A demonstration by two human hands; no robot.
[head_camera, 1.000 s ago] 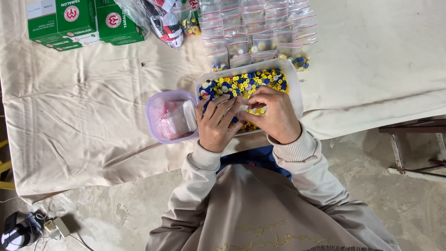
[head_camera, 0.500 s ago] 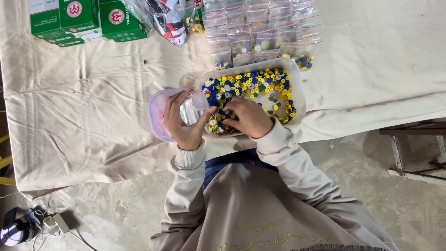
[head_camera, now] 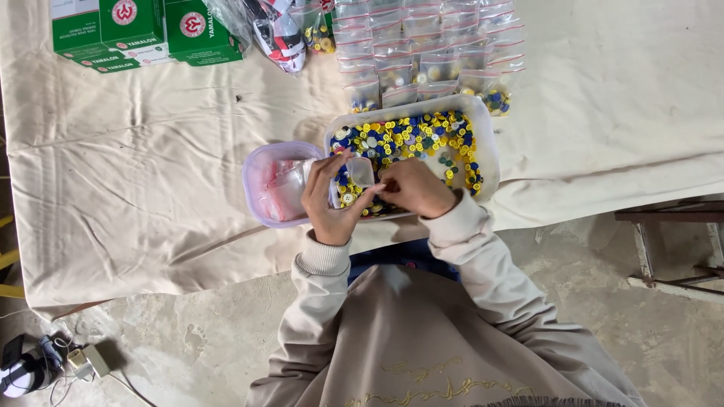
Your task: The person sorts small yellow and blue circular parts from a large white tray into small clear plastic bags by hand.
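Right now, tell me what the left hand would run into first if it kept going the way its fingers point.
The left hand points up and slightly right, holding a small clear bag. Past it, the hand would likely first meet the coloured buttons in the white tray, though height above them is unclear.

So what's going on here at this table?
A person sits at a cloth-covered table. The left hand holds a small clear bag over a white tray of yellow and blue buttons; the right hand meets it at the bag. A pink tub of bags sits beside, filled bags behind.
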